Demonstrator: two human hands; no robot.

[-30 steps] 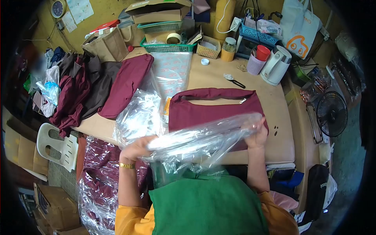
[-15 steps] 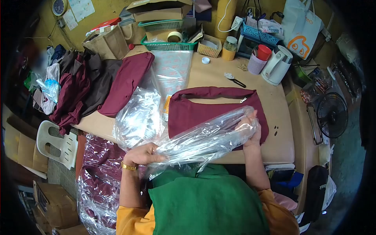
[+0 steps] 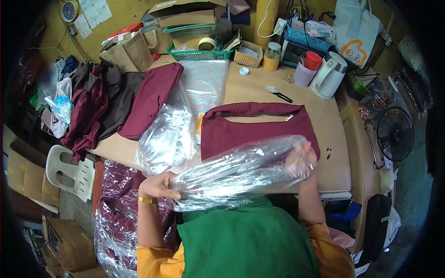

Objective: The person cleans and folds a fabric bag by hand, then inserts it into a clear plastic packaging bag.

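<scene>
Stretched between my two hands is a clear plastic bag, crinkled and shiny. My left hand pinches its left end between thumb and fingers, with a gold watch on the wrist. My right hand is at the right end, with plastic over the fingers; it is closed on the bag. Just beyond the bag, a maroon fabric bag with a strap and a zipper pull lies flat on the table, its lower part behind the plastic. More clear plastic lies to its left.
Maroon and dark fabric pieces cover the table's left side. Flat printed plastic lies at the back, near green baskets. A small black-handled tool, a jar and a white kettle stand or lie further right.
The clear bag was pulled narrower, then spread wider between my hands. My left hand has shifted slightly left, and my right hand moved inward and then back to the right.
</scene>
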